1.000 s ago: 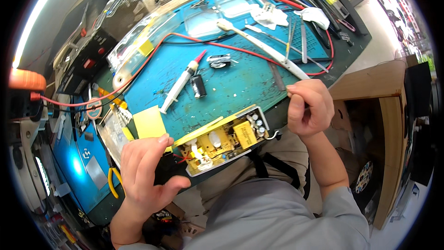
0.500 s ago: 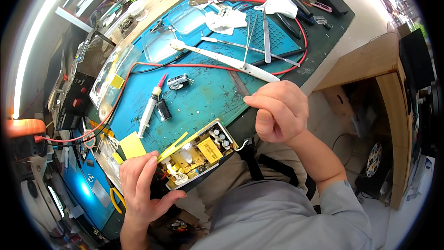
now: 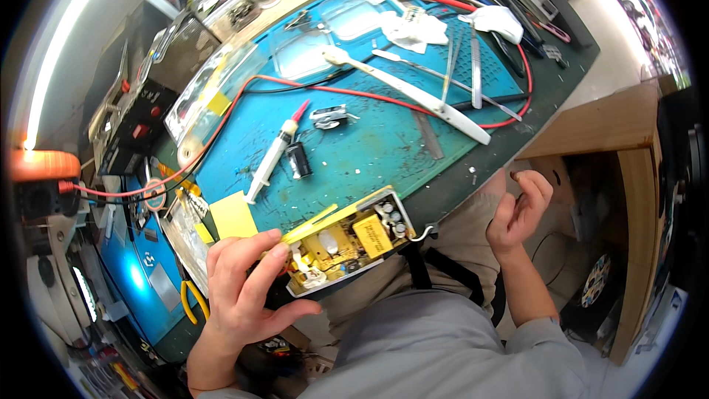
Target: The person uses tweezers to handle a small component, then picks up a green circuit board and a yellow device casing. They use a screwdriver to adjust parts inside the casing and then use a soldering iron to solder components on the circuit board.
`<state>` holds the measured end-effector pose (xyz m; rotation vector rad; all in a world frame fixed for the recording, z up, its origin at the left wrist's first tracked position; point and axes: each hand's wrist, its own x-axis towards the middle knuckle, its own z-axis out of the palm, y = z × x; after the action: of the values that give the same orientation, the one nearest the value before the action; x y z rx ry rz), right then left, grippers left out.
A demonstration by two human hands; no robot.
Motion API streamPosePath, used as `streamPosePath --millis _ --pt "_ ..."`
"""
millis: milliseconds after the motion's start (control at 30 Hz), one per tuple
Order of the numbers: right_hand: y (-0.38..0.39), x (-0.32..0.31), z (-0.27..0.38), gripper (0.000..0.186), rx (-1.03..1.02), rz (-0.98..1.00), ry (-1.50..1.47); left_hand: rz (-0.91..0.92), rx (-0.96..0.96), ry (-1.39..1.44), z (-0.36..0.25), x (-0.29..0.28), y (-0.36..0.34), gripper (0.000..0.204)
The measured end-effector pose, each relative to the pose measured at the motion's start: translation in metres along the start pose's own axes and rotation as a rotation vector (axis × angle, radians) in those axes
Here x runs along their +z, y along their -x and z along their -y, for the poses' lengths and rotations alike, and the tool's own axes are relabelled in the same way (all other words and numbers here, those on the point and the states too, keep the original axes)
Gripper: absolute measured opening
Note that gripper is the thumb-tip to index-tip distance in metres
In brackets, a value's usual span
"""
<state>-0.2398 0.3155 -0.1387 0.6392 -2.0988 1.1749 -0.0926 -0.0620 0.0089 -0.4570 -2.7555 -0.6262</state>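
Note:
My left hand [image 3: 247, 288] rests at the left end of an opened power supply [image 3: 347, 247], a metal case with a yellow liner, its fingertips on the upper left corner and its thumb by the lower one. Inside show a yellow boxy transformer, small round capacitors and white wires. My right hand [image 3: 521, 210] hangs off the right of the bench over my lap, fingers loosely curled and apart, with nothing visible in it. Just beyond the case lie a syringe [image 3: 272, 159] with a pink tip, a black capacitor [image 3: 298, 160] and another wrapped component [image 3: 329, 117].
On the blue mat [image 3: 384, 155] lie a white toothbrush [image 3: 413, 96], tweezers [image 3: 476, 66], crumpled tissue [image 3: 415, 29] and a red cable [image 3: 354, 94]. A yellow sticky note [image 3: 232, 216] and yellow-handled pliers [image 3: 193, 303] are at left. A wooden cabinet [image 3: 591, 137] stands at right.
My right hand has dropped away from the bench edge to the right and lower, its fingers loosening. The whole view has shifted; my left hand stays at the power supply.

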Motion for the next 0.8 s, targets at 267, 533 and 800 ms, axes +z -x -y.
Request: streamPosePath --millis 267,533,800 --pt "0.109 -0.013 -0.124 0.061 0.294 0.748 0.685 0.031 -0.003 -0.004 -0.001 -0.002 0.004 0.083" --pt "0.081 -0.004 -0.148 0.050 0.324 0.917 0.476 0.047 -0.022 0.004 0.001 -0.003 0.004 0.080" --pt "0.097 0.000 -0.155 0.040 0.444 0.649 0.423 0.056 -0.027 0.045 -0.001 -0.003 0.003 0.080"
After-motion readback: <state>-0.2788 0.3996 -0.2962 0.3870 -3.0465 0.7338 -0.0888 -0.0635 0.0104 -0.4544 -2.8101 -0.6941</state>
